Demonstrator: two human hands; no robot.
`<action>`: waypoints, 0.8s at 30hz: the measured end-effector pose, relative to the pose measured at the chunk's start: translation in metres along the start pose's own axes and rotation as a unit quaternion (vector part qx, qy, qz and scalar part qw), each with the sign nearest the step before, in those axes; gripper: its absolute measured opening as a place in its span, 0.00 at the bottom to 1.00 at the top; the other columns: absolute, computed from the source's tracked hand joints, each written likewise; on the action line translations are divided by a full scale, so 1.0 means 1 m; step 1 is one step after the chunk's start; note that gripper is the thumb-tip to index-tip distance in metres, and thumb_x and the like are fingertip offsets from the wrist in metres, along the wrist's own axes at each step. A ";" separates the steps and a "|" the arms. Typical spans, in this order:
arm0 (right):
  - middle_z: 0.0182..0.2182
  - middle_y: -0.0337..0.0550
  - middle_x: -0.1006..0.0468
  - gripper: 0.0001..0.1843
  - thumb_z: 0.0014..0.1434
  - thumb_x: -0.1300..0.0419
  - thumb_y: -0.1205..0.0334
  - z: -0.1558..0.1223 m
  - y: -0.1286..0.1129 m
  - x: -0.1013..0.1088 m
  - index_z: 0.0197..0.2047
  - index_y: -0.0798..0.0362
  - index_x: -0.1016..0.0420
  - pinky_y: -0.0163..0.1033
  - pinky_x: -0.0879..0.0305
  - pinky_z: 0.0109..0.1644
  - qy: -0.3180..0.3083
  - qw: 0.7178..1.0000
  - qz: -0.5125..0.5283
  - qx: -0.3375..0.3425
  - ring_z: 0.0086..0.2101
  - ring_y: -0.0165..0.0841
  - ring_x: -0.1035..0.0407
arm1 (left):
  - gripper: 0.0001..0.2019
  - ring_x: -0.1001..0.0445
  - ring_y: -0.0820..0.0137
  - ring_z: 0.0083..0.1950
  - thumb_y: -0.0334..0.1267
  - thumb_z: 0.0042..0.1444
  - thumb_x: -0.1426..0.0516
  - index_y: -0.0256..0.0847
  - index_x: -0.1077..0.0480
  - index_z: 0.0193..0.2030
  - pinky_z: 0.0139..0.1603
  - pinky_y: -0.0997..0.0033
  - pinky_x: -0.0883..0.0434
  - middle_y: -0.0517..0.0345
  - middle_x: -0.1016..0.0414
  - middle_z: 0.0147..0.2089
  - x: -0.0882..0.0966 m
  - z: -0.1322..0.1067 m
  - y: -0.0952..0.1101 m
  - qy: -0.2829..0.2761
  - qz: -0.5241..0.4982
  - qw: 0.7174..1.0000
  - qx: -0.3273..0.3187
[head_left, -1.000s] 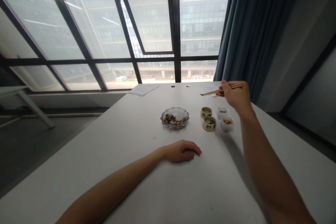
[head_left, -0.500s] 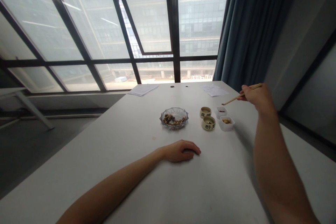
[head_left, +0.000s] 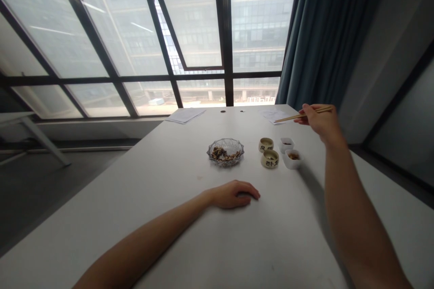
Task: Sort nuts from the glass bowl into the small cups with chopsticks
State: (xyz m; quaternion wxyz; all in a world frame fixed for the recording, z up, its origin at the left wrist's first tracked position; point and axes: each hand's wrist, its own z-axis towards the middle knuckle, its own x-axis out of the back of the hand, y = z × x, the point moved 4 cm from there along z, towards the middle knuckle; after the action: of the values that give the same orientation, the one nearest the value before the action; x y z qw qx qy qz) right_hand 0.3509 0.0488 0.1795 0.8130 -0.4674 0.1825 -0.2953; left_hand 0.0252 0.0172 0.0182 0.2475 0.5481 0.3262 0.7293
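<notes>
My right hand (head_left: pixel 318 119) is closed around a pair of wooden chopsticks (head_left: pixel 291 118), held in the air above the small dishes. Their tips point left; I cannot make out anything between them. My left hand (head_left: pixel 233 194) lies on the white table (head_left: pixel 190 244) with loosely stretched fingers and holds nothing. Beyond it stands a clear glass bowl (head_left: pixel 225 142) with small brown and yellowish pieces inside. Two beige cups with dark characters, the far cup (head_left: pixel 266 148) and the near cup (head_left: pixel 270 164), stand beside the far plastic tub (head_left: pixel 286 149) and the near plastic tub (head_left: pixel 292 165), which hold small dark and yellowish pieces.
White papers lie at the far left (head_left: pixel 185 115) and other papers (head_left: pixel 271 114) at the far right. A small dark disc (head_left: pixel 223 111) sits near the far edge. Behind are large windows and a blue curtain (head_left: pixel 322 40); another table (head_left: pixel 16 118) stands at the left.
My right hand has moved left with the chopsticks, whose tips are now higher. A small dark spot at the tips earlier no longer shows. My left hand has stayed in place.
</notes>
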 end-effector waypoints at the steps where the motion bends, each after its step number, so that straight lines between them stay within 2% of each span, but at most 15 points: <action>1: 0.21 0.45 0.21 0.13 0.60 0.33 0.58 -0.003 -0.004 -0.007 0.26 0.55 0.23 0.39 0.22 0.25 -0.008 1.000 0.011 0.005 0.19 0.36 0.24 | 0.15 0.24 0.62 0.60 0.39 0.66 0.44 0.42 0.25 0.57 0.65 0.61 0.31 0.45 0.22 0.58 0.000 0.000 0.000 -0.001 0.001 1.000 0.001; 5: 0.23 0.46 0.20 0.18 0.57 0.30 0.50 -0.019 -0.012 -0.040 0.28 0.57 0.22 0.36 0.22 0.25 -0.056 0.997 0.039 0.022 0.21 0.36 0.23 | 0.15 0.24 0.62 0.60 0.39 0.66 0.43 0.42 0.25 0.57 0.65 0.61 0.31 0.45 0.22 0.58 0.000 0.000 0.000 -0.001 0.002 1.000 -0.001; 9: 0.26 0.48 0.18 0.23 0.56 0.31 0.43 -0.040 -0.010 -0.076 0.30 0.58 0.20 0.36 0.22 0.27 -0.143 0.988 0.038 0.038 0.23 0.36 0.21 | 0.15 0.24 0.62 0.59 0.40 0.66 0.43 0.42 0.25 0.57 0.65 0.62 0.31 0.46 0.22 0.58 0.000 0.000 -0.002 0.000 0.004 1.000 0.001; 15: 0.27 0.48 0.18 0.24 0.59 0.34 0.41 -0.070 -0.005 -0.112 0.31 0.57 0.20 0.34 0.24 0.28 -0.290 0.956 0.021 0.037 0.26 0.37 0.20 | 0.15 0.24 0.62 0.59 0.41 0.66 0.43 0.42 0.25 0.57 0.64 0.63 0.31 0.45 0.22 0.57 -0.001 0.000 -0.003 0.000 0.002 1.000 -0.005; 18: 0.26 0.47 0.19 0.24 0.59 0.35 0.41 -0.080 0.005 -0.124 0.30 0.57 0.21 0.34 0.25 0.27 -0.310 0.950 0.023 0.034 0.26 0.36 0.21 | 0.15 0.24 0.62 0.59 0.40 0.66 0.44 0.42 0.25 0.57 0.64 0.63 0.31 0.45 0.22 0.58 -0.001 0.000 -0.002 -0.002 0.004 1.000 -0.005; 24: 0.24 0.45 0.19 0.22 0.60 0.37 0.43 -0.108 0.043 -0.160 0.28 0.55 0.22 0.34 0.26 0.28 -0.353 0.935 0.028 0.009 0.26 0.36 0.21 | 0.15 0.24 0.62 0.59 0.38 0.66 0.44 0.42 0.26 0.58 0.65 0.61 0.30 0.46 0.22 0.57 -0.001 0.000 -0.002 -0.001 0.005 1.000 -0.012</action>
State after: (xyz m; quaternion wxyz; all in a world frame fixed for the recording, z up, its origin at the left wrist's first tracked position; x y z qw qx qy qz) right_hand 0.1806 0.0989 0.0916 0.8371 -0.5292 -0.1056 -0.0899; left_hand 0.0256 0.0179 0.0167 0.2511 0.5477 0.3148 0.7334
